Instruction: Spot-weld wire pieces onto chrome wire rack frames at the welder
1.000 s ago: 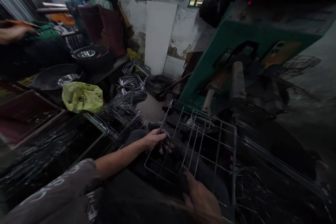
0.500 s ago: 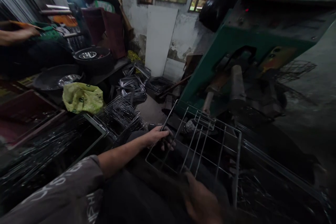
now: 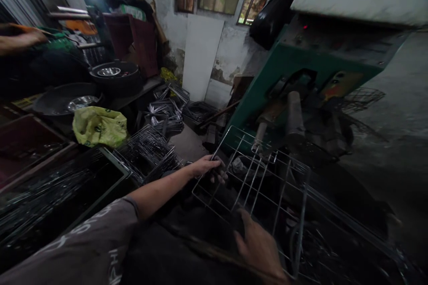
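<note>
A square wire rack (image 3: 267, 178) of thin metal rods lies tilted in front of me, its far edge near the green machine (image 3: 294, 67). My left hand (image 3: 209, 168) grips the rack's left side bar, fingers curled round the wire. My right hand (image 3: 259, 249) is at the rack's near edge, low in the view, with its fingers on the wire frame; it looks closed on the edge, though it is dim. Two cylindrical metal arms (image 3: 292, 113) of the machine stick out just beyond the rack.
Stacks of similar wire racks (image 3: 150, 151) lie to the left and further back (image 3: 165, 113). A yellow plastic bag (image 3: 98, 127) and dark round pans (image 3: 113, 73) sit at left. Another person's hand (image 3: 20, 40) shows at the far left. Loose wire parts (image 3: 334, 249) fill the lower right.
The rack has shifted up and towards the machine with both hands on it. My left hand has moved slightly up and right along the side bar.
</note>
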`<state>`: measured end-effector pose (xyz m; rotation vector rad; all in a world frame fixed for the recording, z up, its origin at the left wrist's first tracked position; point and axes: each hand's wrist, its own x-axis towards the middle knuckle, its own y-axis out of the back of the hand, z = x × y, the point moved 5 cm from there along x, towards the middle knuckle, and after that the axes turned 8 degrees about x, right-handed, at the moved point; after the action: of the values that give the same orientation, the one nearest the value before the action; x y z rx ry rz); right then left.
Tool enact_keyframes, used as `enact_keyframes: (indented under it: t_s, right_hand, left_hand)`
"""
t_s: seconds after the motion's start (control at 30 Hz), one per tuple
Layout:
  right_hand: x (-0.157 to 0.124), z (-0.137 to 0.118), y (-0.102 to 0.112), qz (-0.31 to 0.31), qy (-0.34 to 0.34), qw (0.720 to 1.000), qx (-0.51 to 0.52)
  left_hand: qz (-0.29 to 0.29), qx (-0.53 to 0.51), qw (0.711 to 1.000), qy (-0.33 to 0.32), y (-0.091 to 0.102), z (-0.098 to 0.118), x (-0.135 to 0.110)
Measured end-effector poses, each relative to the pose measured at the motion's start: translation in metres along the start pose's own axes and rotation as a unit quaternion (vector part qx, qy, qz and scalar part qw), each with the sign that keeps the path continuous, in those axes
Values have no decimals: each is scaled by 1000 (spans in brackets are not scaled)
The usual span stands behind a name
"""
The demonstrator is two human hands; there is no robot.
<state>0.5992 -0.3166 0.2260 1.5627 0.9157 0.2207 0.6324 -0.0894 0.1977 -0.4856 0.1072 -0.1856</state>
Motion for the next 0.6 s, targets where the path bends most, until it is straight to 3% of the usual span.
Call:
enact_keyframes:
  t_s: [0.47,0.6]
  right_hand:
    - [8,17,-5,5,7,999,35]
    - [7,21,-4,44,20,998,39]
  left_hand:
    - [-10,-27,1000,1,4,-8,12]
    - [21,-32,999,20,6,-13,12]
